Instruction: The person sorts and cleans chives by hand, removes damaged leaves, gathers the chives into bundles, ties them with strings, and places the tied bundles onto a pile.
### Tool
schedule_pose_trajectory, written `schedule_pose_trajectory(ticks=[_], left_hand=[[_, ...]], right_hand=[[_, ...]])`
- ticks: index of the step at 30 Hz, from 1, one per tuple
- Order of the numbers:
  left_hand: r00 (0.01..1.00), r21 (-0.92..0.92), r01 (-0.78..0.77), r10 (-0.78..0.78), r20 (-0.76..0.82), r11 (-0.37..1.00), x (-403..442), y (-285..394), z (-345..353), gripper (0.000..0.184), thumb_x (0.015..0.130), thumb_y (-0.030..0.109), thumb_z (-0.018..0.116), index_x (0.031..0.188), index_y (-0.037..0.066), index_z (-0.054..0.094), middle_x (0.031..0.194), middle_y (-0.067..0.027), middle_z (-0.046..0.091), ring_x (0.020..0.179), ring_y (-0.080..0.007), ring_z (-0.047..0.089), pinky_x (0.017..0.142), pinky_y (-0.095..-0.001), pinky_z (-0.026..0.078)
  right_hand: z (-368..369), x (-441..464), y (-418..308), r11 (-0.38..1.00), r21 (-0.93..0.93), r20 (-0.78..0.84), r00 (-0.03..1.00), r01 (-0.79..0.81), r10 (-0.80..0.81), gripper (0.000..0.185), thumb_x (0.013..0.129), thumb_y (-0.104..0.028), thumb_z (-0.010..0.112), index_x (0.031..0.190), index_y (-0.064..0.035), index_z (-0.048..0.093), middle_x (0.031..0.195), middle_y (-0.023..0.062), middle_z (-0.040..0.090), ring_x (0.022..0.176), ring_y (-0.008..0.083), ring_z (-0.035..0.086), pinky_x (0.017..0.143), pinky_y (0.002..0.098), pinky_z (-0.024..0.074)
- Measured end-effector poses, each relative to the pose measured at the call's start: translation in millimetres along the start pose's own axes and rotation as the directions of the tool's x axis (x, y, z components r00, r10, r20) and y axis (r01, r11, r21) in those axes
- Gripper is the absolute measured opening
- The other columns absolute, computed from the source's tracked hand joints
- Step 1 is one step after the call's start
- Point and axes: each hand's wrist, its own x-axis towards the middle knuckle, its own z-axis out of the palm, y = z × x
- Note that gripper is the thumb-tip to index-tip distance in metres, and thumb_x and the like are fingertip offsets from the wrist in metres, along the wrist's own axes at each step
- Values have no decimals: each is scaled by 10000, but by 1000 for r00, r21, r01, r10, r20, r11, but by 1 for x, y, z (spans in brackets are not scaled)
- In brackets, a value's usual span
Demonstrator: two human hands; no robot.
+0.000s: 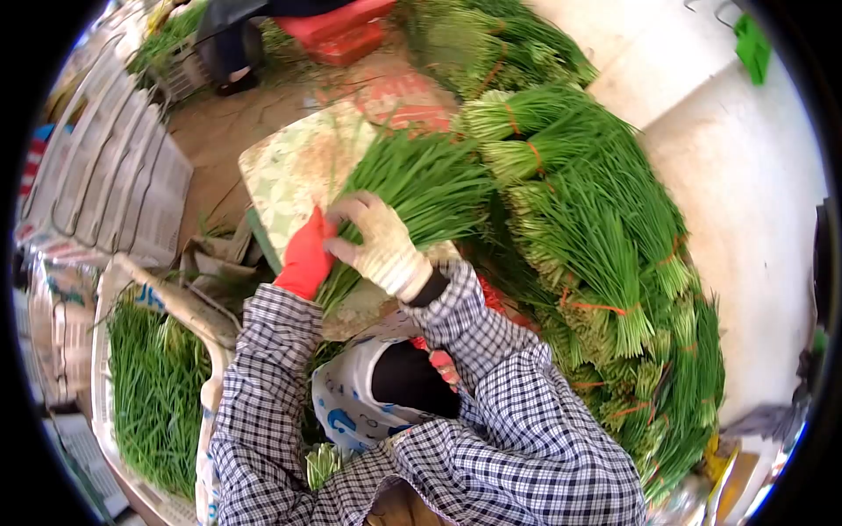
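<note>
A loose bunch of green chives [425, 184] lies over a pale patterned board [276, 167] in front of me, its leaves fanning out to the right. My left hand [305, 254], in a red glove, is closed around the bunch at its stem side. Wearing a cream glove, my right hand [384, 245] curls over the same bunch just beside it, its fingertips bent toward the left hand and slightly blurred. Whether a band is between the fingers cannot be seen. Right of the board is a large pile of chive bundles [583, 210], many tied with orange bands.
A white crate [100, 386] full of loose chives stands at my left. Behind it are stacked white crates [114, 167]. A red stool [342, 39] and another person's leg [230, 48] are at the far side. A pale wall [745, 210] rises behind the pile.
</note>
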Motion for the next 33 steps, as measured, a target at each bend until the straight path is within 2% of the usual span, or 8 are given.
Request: schedule_pose_trajectory(ticks=[5,6,11,20,23,25,31,33], left_hand=[[991,144,-82,65,117,986,14,-43,-5,245,976,160,385,1108,-13,498,898,-254,586,863,-402,570,709,-449,467],[998,-40,-4,6,63,999,8,-36,-6,316,993,232,368,1093,-33,508,940,-272,586,852,-395,563,717,-442,453],[922,-306,378,-386,37,874,-7,11,-23,411,1008,269,361,1189,-65,521,1059,-256,587,937,-335,561,785,-376,445],[917,-894,-325,-127,-377,310,0,-21,-97,380,952,73,449,1316,-36,471,1294,-135,529,1140,-225,525,1006,-363,408],[851,-417,-229,-27,-525,880,-12,-31,-71,384,909,59,524,1280,-36,502,1263,-137,551,1109,-229,545,987,-380,424],[817,85,-119,146,-558,989,-28,-40,-38,360,881,51,571,1229,-37,538,1238,-135,571,1084,-233,561,958,-382,445],[894,482,71,159,-419,873,-40,-53,9,290,860,57,595,1142,-7,612,1213,-181,607,1096,-350,575,944,-427,453],[860,-582,-171,-168,-482,795,-26,-99,23,424,849,83,629,1247,-27,534,1239,-168,574,1087,-263,566,944,-367,448]], right_hand=[[-12,-88,33,261,214,661,336,-941,671,517,907,-395,601,1290,-55,533,1139,161,636,1027,238,603,888,358,473],[16,-110,74,588,469,395,752,-659,527,582,937,-430,540,1337,-11,479,1154,161,636,1068,280,584,975,350,432],[25,-44,48,367,617,300,640,-696,708,670,786,-381,743,1261,42,531,1224,167,616,1141,208,565,1009,333,424],[9,56,-8,716,698,-46,998,-5,51,996,537,-250,914,1353,4,403,1310,130,545,1212,226,499,1059,351,392],[2,57,-20,836,511,-251,965,201,-78,1061,498,-278,928,1367,-7,383,1313,124,543,1220,231,486,1064,354,384],[-2,52,-27,-123,940,334,933,-319,130,798,710,-394,769,1341,-65,406,1329,53,529,1244,205,447,1101,358,313],[19,1,14,797,239,348,815,-556,464,1018,499,-269,905,1325,18,385,1252,155,556,1168,259,515,1068,371,354],[44,-11,30,774,341,278,844,-534,459,987,511,-216,906,1325,13,396,1259,157,555,1177,242,509,1055,370,368]])
